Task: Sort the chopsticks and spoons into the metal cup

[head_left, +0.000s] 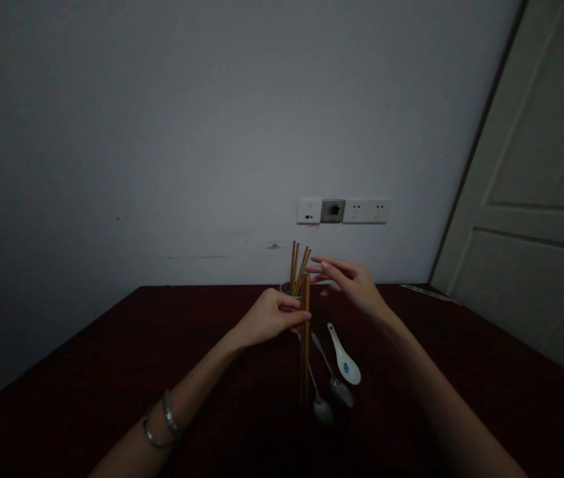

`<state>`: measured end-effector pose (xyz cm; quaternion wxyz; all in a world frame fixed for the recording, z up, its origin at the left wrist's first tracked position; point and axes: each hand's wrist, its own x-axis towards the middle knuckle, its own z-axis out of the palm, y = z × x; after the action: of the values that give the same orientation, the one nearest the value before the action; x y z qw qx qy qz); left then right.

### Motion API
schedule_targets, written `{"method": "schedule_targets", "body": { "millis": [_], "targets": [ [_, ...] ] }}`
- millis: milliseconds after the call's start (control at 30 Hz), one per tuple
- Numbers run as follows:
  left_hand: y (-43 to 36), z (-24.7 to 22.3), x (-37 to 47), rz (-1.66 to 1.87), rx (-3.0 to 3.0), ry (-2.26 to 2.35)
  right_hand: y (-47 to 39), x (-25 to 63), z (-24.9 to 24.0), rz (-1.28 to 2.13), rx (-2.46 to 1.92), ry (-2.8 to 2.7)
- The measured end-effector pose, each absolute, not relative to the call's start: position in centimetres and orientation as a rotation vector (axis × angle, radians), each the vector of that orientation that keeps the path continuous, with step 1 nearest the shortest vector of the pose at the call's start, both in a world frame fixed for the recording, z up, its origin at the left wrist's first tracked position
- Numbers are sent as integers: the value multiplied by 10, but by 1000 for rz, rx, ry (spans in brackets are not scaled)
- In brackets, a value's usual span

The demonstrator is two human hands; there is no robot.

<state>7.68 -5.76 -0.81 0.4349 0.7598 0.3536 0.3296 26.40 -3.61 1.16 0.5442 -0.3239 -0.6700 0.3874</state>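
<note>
My left hand (276,316) pinches a pair of wooden chopsticks (304,358) held upright in front of me. Close to their top ends, my right hand (349,279) has its fingers stretched out and apart; whether a fingertip touches the chopsticks is hard to tell. Behind my left hand stands a round holder (285,288), partly hidden, with several more chopsticks (294,265) sticking up out of it. Three spoons lie to the right of the held pair: a white spoon with a blue mark (345,362), a metal spoon (341,392) and a long-handled metal spoon (322,410).
Everything stands on a dark red table (187,345) against a grey-white wall (187,133). Sockets and a switch panel (356,211) are set in the wall above it. A pale panelled door (541,199) rises at the right, and a thin strip (428,292) lies near the table's back right corner.
</note>
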Motion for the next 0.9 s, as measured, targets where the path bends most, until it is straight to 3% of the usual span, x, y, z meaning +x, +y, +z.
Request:
{"method": "schedule_targets", "body": {
  "millis": [100,233,333,467,667,900],
  "targets": [
    [-52,-6,70,872,1862,880,-2,296,-8,842,-895,-1413],
    [-47,4,58,916,1846,905,45,353,-69,624,-1315,-1214],
    [-43,7,50,946,1844,950,62,387,-121,271,-1662,-1319],
    [-38,4,45,993,1852,975,64,406,-165,149,-1824,-1480],
    [-32,12,43,1052,1834,1012,66,408,-176,90,-1882,-1523],
    [-7,75,49,1237,1916,1026,70,409,-179,65,-1917,-1546]
  ]
}}
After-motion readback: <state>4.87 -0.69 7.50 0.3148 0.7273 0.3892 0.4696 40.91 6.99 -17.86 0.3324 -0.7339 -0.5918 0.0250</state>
